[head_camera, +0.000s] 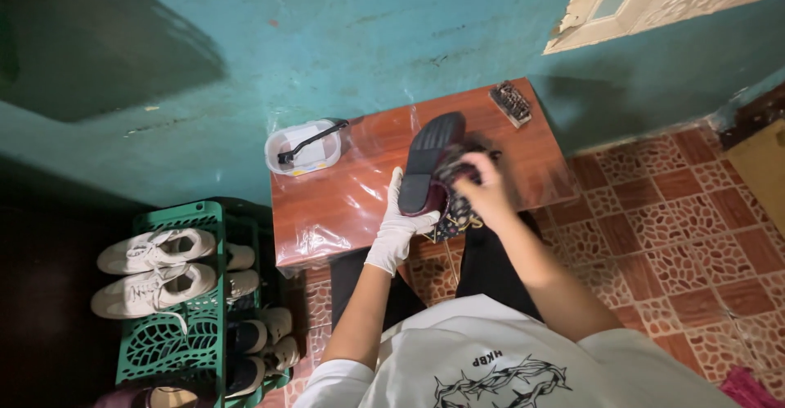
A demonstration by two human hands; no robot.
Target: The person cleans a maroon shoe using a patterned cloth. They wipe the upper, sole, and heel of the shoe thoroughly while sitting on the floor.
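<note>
My left hand, in a white glove, grips a dark maroon shoe by its heel and holds it sole-up over the small wooden table. My right hand, bare, presses a dark patterned cloth against the side of the shoe. The cloth hangs down below the shoe toward my lap. The right hand is slightly blurred.
A white plastic tub with a black-handled brush in it sits at the table's far left corner. A scrub brush lies at the far right corner. A green plastic rack with white sneakers and other shoes stands left. Teal wall ahead, patterned tile floor right.
</note>
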